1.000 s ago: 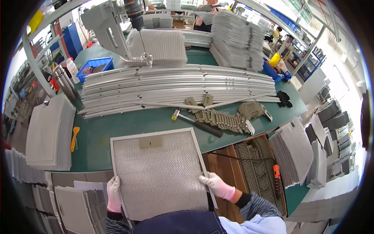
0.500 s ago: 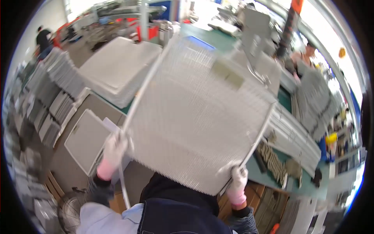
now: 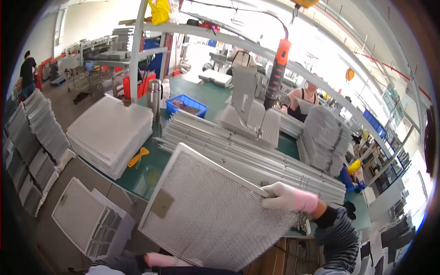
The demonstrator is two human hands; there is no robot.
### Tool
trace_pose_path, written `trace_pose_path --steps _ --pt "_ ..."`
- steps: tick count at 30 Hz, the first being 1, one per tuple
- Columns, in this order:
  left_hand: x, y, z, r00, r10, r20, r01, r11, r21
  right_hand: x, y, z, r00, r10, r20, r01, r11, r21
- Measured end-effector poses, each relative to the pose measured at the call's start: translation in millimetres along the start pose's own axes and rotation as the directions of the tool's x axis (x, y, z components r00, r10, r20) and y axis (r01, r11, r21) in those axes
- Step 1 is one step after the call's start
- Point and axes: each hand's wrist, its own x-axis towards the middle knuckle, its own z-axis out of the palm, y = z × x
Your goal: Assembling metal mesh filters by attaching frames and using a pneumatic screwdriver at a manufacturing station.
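Note:
A grey mesh filter panel (image 3: 215, 215) is tilted in front of me, a pale metal frame strip along its upper and left edges. Its right and lower right edges show bare mesh, and a small tan patch (image 3: 162, 204) lies near its left side. My right hand (image 3: 285, 197), in a white glove with a pink cuff, is closed on the frame at the upper right corner. Low down, my left hand (image 3: 168, 260) grips the panel's lower left edge; its fingers are mostly hidden there. Behind the panel, long metal frame strips (image 3: 256, 160) are piled on the green table.
Stacked mesh panels (image 3: 110, 133) stand at the left, near an orange scraper (image 3: 138, 157). A steel flask (image 3: 154, 98) and blue bin (image 3: 186, 106) are farther back. An orange-and-black hanging tool (image 3: 277, 73) dangles above the table. Another person (image 3: 305, 98) works at the far right.
The panel has turned, its tan patch passing from the upper right to the left side, and sits lower. My right hand has risen to the upper right corner. My view has tilted upward.

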Motion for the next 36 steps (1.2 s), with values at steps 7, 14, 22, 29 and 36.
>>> trace_pose_path --steps 7,14,22,29,36 --pt "-22 60 -173 0.654 0.52 -0.548 0.101 0.658 0.746 42 16 35 0.999 0.034 -0.008 -0.026 0.885 0.465" --pt "57 88 -242 0.985 -0.142 -0.097 0.172 0.787 0.593 45 -3 35 0.984 0.157 0.087 -0.179 0.884 0.432" --pt "76 100 -246 0.992 -0.114 -0.048 0.122 0.839 0.53 38 -23 28 0.998 0.05 -0.023 -0.04 0.946 0.323" --pt "66 105 -246 0.971 -0.2 -0.13 0.237 0.86 0.452 44 -48 12 0.995 0.075 0.063 -0.086 0.973 0.214" --pt "53 103 -232 0.967 -0.11 -0.231 0.235 0.741 0.629 53 -49 26 0.999 0.043 0.029 -0.049 0.967 0.249"
